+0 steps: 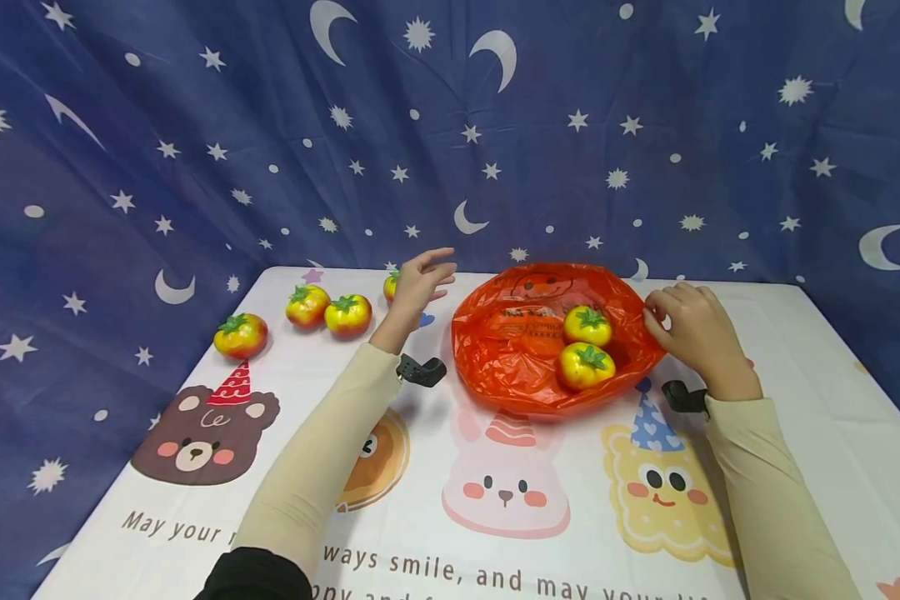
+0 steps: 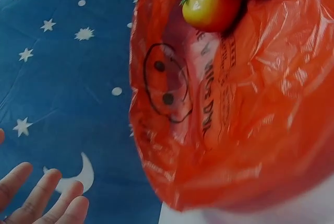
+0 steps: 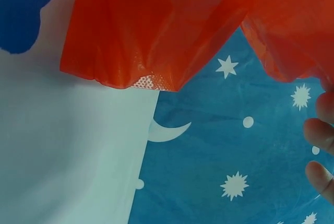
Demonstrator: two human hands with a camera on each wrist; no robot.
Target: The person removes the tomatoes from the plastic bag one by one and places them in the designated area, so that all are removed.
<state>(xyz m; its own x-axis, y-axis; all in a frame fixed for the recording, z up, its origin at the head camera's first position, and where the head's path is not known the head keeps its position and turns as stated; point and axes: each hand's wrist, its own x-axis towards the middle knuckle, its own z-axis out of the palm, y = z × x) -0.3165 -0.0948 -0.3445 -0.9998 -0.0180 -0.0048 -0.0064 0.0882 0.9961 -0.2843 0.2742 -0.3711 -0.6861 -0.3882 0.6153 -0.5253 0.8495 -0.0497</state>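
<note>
A red plastic bag (image 1: 495, 354) lies spread wide, its mouth facing up. Inside it are two yellow-and-red tomatoes with green leafy tops, a nearer tomato (image 1: 587, 367) and a farther tomato (image 1: 588, 325). The right hand (image 1: 693, 329) pinches the bag's right rim between thumb and fingers; in the right wrist view, fingertips (image 3: 324, 130) show at the edge beside the red plastic. To the left of the bag, the left hand (image 1: 417, 292) hovers with fingers extended, holding nothing. Its spread fingers (image 2: 47, 198) appear apart from the bag in the left wrist view.
Several more tomatoes stand at the table's back left: one at the far left (image 1: 241, 336), a pair beside it (image 1: 348, 317), and one partly hidden (image 1: 391, 286) behind the left hand. A white printed cloth (image 1: 420, 554) covers the table. A blue starry curtain (image 1: 390, 200) hangs behind it.
</note>
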